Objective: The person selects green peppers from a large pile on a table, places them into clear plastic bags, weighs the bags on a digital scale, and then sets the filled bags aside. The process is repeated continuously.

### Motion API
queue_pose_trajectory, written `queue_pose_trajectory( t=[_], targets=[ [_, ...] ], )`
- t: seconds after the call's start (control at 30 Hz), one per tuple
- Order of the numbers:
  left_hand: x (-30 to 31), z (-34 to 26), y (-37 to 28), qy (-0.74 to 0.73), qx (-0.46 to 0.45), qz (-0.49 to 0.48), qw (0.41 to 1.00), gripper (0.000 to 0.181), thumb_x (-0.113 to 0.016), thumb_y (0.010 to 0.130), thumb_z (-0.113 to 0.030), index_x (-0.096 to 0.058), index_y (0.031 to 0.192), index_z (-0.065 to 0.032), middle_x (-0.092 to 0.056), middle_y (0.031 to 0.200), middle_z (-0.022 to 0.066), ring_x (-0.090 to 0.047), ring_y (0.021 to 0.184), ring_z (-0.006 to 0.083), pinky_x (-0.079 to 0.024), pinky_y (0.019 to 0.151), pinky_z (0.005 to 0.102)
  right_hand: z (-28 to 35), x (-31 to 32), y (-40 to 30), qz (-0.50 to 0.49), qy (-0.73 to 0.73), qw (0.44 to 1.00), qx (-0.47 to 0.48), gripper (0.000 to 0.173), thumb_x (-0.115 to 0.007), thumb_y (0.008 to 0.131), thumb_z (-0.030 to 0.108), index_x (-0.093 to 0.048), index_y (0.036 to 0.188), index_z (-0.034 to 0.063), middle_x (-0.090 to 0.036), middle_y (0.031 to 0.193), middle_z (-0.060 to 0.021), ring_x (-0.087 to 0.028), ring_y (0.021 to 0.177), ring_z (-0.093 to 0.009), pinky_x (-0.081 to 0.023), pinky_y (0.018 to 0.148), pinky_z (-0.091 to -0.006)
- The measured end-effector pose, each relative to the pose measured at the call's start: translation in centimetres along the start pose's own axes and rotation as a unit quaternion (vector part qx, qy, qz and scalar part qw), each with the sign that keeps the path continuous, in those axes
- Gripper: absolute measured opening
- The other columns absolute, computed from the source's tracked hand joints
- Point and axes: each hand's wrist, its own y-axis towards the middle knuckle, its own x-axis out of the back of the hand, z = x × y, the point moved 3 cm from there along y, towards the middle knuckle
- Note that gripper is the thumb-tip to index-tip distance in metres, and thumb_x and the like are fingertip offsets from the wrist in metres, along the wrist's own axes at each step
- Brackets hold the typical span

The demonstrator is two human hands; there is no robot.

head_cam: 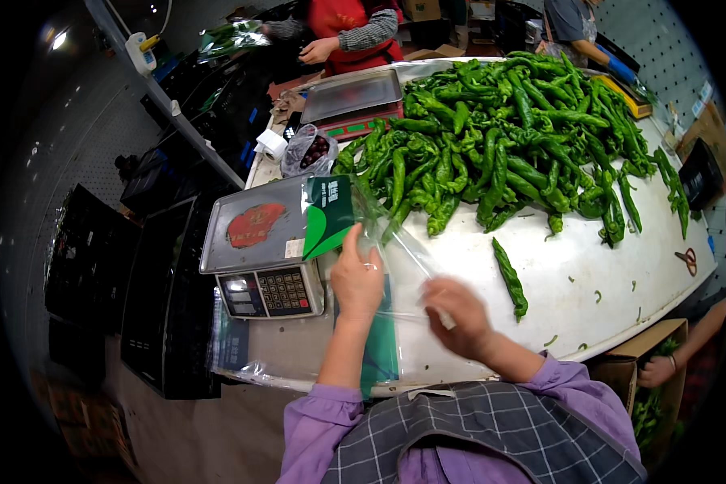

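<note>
My left hand [358,275] holds a clear plastic bag with a green printed part [330,212], partly over the pan of a digital scale [248,227]. My right hand [457,314], blurred, grips the bag's clear side to the right. More printed plastic bags [381,345] lie flat under my left forearm. A large heap of long green peppers [496,145] covers the far part of the white table [448,366]. One single green pepper [509,279] lies apart, right of my right hand.
A second scale [354,97], a paper roll [271,145] and a plastic bag of dark red fruit [311,151] stand beyond. Scissors [690,261] lie at the right. Black crates [157,302] stand left; a cardboard box [647,357] stands right, near another person's hand [658,370]. Other people work across the table.
</note>
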Motion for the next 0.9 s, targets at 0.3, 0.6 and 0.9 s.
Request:
queue_pose_trajectory(
  t=[0.3,0.6,0.9],
  targets=[
    [-2.8,-4.2,-5.6,0.087,-0.114,0.220,0.965,0.041,-0.051,0.080,-0.015,-0.047,0.121,-0.0153,-0.056,0.060,0.0171,-0.056,0.058,0.0358,-0.044,0.055,0.0439,-7.0,-5.5,-1.8,0.105,0.135,0.948,-0.268,0.038,-0.046,0.076,0.000,-0.044,0.114,-0.0029,-0.051,0.106,-0.0241,-0.047,0.100,-0.041,-0.041,0.084,-0.0412],
    [1.3,-1.7,-6.2,-0.009,-0.179,0.082,0.980,0.034,-0.049,0.080,0.001,-0.056,0.113,-0.0062,-0.062,0.077,0.0153,-0.057,0.059,0.0212,-0.044,0.056,0.0294,-6.4,-4.6,0.7,0.171,-0.108,0.964,-0.174,0.024,-0.050,0.078,0.009,-0.057,0.098,-0.0010,-0.058,0.091,-0.0213,-0.053,0.091,-0.036,-0.043,0.080,-0.0398],
    [14.1,5.3,-5.8,-0.293,0.133,-0.341,0.883,0.025,-0.043,0.091,-0.010,-0.052,0.113,-0.0017,-0.033,0.059,-0.0077,-0.025,0.046,-0.0017,-0.018,0.039,0.0157,-3.8,-3.2,3.6,0.367,0.532,0.726,-0.234,0.035,-0.060,0.081,0.022,-0.057,0.109,0.0002,-0.065,0.094,-0.0106,-0.061,0.084,-0.013,-0.047,0.077,-0.0255]
  ],
)
